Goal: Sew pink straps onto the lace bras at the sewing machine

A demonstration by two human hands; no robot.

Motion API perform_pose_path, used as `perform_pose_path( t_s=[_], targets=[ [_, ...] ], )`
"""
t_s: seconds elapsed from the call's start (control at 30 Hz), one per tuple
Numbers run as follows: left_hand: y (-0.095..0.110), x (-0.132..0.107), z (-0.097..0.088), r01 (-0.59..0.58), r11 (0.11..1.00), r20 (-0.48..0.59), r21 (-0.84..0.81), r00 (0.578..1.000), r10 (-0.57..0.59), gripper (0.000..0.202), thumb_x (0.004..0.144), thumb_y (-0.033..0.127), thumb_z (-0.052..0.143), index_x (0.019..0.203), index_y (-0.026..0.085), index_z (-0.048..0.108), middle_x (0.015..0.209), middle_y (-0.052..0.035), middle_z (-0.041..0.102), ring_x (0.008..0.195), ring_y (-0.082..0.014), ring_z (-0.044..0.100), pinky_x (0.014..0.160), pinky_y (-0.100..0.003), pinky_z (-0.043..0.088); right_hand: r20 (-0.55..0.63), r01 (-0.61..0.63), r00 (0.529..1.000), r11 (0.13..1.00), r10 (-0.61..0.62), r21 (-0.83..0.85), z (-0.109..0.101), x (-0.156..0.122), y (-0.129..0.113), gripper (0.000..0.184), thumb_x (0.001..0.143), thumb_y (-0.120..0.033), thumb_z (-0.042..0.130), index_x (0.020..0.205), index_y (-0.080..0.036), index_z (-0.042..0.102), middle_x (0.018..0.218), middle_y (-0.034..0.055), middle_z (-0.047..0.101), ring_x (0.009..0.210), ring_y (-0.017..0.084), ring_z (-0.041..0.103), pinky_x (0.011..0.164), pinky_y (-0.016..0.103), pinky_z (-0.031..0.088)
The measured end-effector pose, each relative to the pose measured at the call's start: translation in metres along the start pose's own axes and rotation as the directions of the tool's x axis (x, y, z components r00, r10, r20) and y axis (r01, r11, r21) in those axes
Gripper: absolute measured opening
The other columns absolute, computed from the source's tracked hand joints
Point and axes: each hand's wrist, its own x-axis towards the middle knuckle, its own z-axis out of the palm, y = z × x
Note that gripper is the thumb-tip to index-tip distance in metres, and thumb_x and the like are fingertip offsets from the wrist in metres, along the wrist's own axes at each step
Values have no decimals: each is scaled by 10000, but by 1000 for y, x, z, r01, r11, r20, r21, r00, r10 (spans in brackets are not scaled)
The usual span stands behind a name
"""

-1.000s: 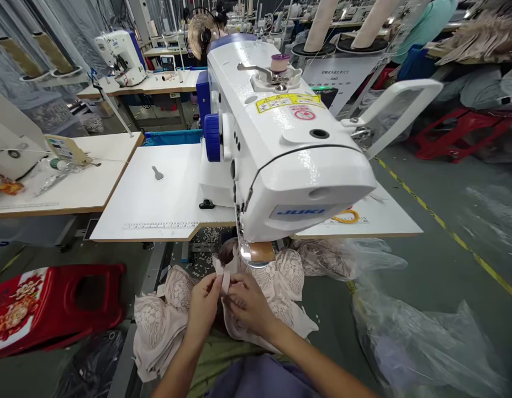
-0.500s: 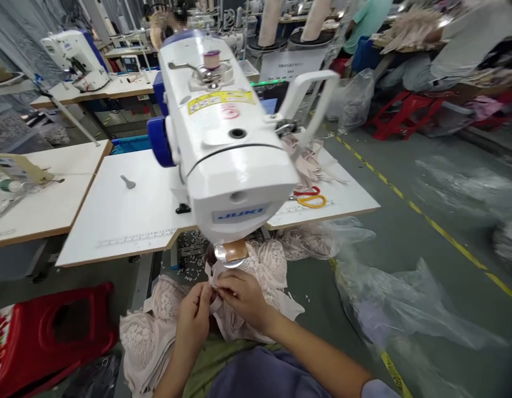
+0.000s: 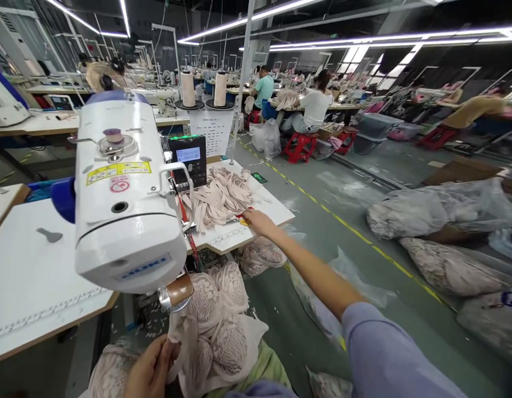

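Low in front, my left hand (image 3: 150, 367) is closed, pinching the edge of a pale pink lace bra (image 3: 231, 345). The bra's cups spread over my lap, below and right of the sewing machine head (image 3: 127, 243). My right arm is stretched out to the table's right side. There my right hand (image 3: 259, 222) has its fingers closed at the handles of scissors (image 3: 243, 221) with red and yellow loops; the fingers partly cover them. Just behind the scissors lies a heap of pale pink fabric strips (image 3: 222, 196).
A control screen (image 3: 188, 157) stands behind the machine. On the white table (image 3: 27, 265) at left lies a small grey tool (image 3: 49, 235). More lace bras (image 3: 110, 370) are at lower left. Plastic bags (image 3: 446, 204) cover the floor at right, and co-workers (image 3: 316, 105) sit farther back.
My right hand has left the bra and reached right to the scissors on the table. My left hand still holds the bra, now alone. The view has swung up and right.
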Motion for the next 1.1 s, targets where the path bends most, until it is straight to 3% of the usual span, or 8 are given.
perform_pose_path(
  t_s=[0.07, 0.17, 0.3, 0.4, 0.53, 0.7, 0.93, 1.1],
  targets=[
    [4, -1, -1, 84, 995, 47, -57, 996, -81, 506, 831, 674, 538, 986, 224, 708, 851, -53, 725, 837, -246, 664, 743, -289, 507, 77, 59, 995, 998, -58, -14, -4, -2, 7, 290, 858, -124, 601, 1145, -127, 646, 1105, 157, 683, 1052, 260, 613, 937, 336, 435],
    [9, -4, -1, 108, 968, 80, -225, 993, -93, 443, 816, 611, 626, 911, 190, 724, 793, -44, 695, 779, -205, 618, 695, -250, 474, 138, 110, 985, 994, -106, -22, -1, -30, 8, 289, 887, -243, 600, 1161, -156, 624, 1067, 145, 684, 959, 258, 641, 832, 322, 470],
    [12, -10, 4, 213, 777, 99, -592, 976, -191, 393, 787, 549, 708, 921, 179, 721, 771, -19, 665, 704, -132, 564, 664, -211, 452, 88, 69, 994, 997, -68, -16, 14, -100, -3, 331, 920, -344, 508, 1148, -112, 566, 1019, 177, 667, 820, 264, 657, 677, 328, 485],
    [14, -12, 6, 236, 709, 104, -665, 969, -224, 387, 774, 540, 726, 924, 183, 723, 791, -24, 675, 708, -119, 570, 671, -207, 461, -4, -29, 1000, 970, 30, 240, 20, -163, -43, 326, 901, -403, 518, 1134, -179, 560, 857, 80, 678, 662, 211, 642, 584, 299, 490],
    [18, -15, 4, 246, 682, 134, -689, 968, -215, 339, 804, 495, 722, 930, 180, 722, 797, -26, 677, 709, -104, 565, 669, -191, 453, 108, 217, 950, 868, -293, 447, 14, -219, -127, 468, 752, -247, 638, 1208, -228, 532, 1144, 100, 645, 933, 237, 659, 769, 338, 543],
    [24, -20, 1, 249, 732, 161, -634, 968, -190, 321, 855, 485, 671, 974, 188, 696, 788, -2, 647, 694, -88, 530, 652, -178, 421, 50, 315, 919, 803, -392, 507, 16, -213, -185, 415, 815, -253, 643, 1216, -213, 546, 1164, 118, 632, 1012, 253, 640, 827, 381, 538],
    [34, -19, 2, 117, 906, 110, -407, 991, -78, 354, 881, 507, 559, 839, 163, 631, 772, -19, 601, 727, -142, 516, 673, -239, 415, 109, 325, 884, 764, -455, 558, 29, -197, -195, 458, 835, -260, 679, 1264, -197, 531, 1202, 124, 633, 1070, 269, 623, 854, 389, 525],
    [38, -21, 1, 96, 920, 78, -379, 994, -71, 345, 937, 499, 477, 807, 191, 561, 709, 37, 437, 631, -111, 369, 577, -223, 317, 191, 156, 907, 722, -376, 674, 33, -204, -187, 364, 889, -230, 607, 1245, -271, 545, 1038, 61, 662, 857, 197, 655, 704, 300, 511]
  ],
)
